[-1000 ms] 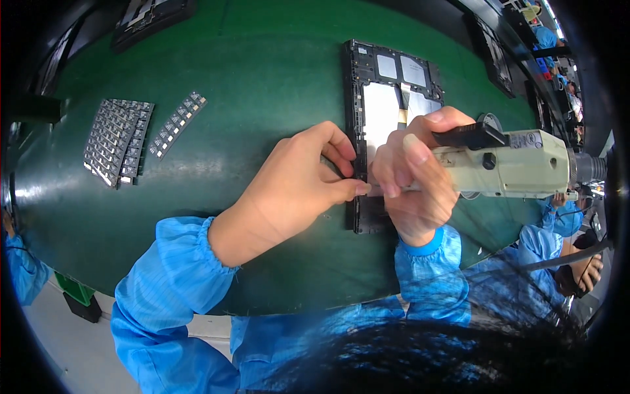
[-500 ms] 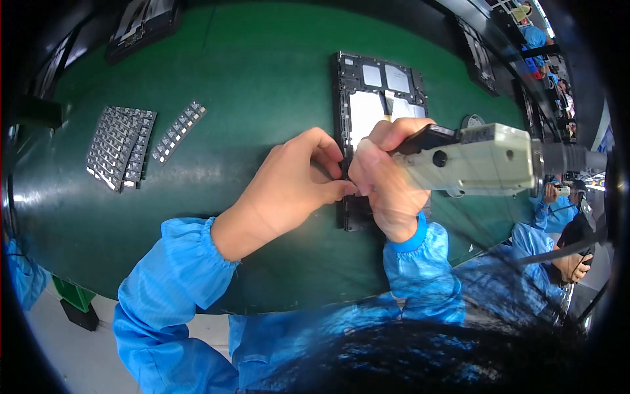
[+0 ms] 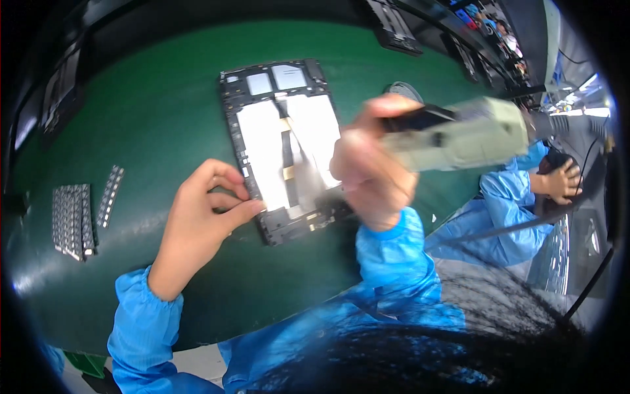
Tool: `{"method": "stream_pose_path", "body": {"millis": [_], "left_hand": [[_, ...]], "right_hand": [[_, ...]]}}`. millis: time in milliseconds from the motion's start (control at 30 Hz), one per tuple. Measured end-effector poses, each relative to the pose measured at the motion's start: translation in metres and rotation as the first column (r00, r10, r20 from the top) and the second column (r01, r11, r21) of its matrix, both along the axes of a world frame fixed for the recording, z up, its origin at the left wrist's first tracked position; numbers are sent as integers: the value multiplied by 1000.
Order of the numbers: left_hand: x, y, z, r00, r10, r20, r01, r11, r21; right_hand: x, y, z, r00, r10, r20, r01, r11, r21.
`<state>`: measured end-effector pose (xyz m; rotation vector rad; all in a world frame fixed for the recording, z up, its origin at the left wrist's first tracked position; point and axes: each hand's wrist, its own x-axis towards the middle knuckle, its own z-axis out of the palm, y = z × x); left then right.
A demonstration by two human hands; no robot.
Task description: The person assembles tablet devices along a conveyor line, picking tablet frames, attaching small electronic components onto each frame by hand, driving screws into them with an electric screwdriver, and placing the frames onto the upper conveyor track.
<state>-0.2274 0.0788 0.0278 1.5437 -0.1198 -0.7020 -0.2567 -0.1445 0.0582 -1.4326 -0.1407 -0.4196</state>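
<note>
An opened tablet [image 3: 249,148] lies on the green table, its black frame and white inner panels showing, with dark flat cables down the middle. My left hand [image 3: 207,213] is at its left edge, fingers bent and thumb tip against the frame near the lower corner. In my right hand [image 3: 374,164] is a pale green electric screwdriver [image 3: 469,138], held over the tablet's lower right side. Motion smears this hand and the tool; a blurred streak over the panel may be the bit. The tablet's lower right part is hidden behind the hand.
Strips of small components [image 3: 69,220] lie at left, with a single strip [image 3: 110,196] beside them. A round dish [image 3: 403,90] sits beyond my right hand. More dark tablet units [image 3: 392,29] stand along the far edge. A co-worker's arm [image 3: 518,190] is at right.
The view has shifted, and the tablet now appears tilted and further left. My right hand with the screwdriver has moved off the tablet's left edge toward its right side. My left hand remains at the edge.
</note>
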Motion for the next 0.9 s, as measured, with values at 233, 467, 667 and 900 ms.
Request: {"method": "stream_pose_path", "body": {"millis": [233, 467, 667, 900], "left_hand": [[0, -8, -1, 1000, 3, -12, -2, 998, 70], [2, -15, 5, 995, 68, -67, -57, 987, 149], [0, -19, 4, 991, 105, -89, -91, 985, 147], [0, -19, 3, 989, 110, -102, -98, 989, 113]], "right_hand": [[-10, -104, -19, 929, -325, 179, 265, 919, 293], [1, -106, -27, 960, -276, 35, 258, 931, 257], [4, -107, -32, 967, -252, -43, 255, 938, 233], [4, -108, -31, 963, -263, -52, 268, 943, 195]]}}
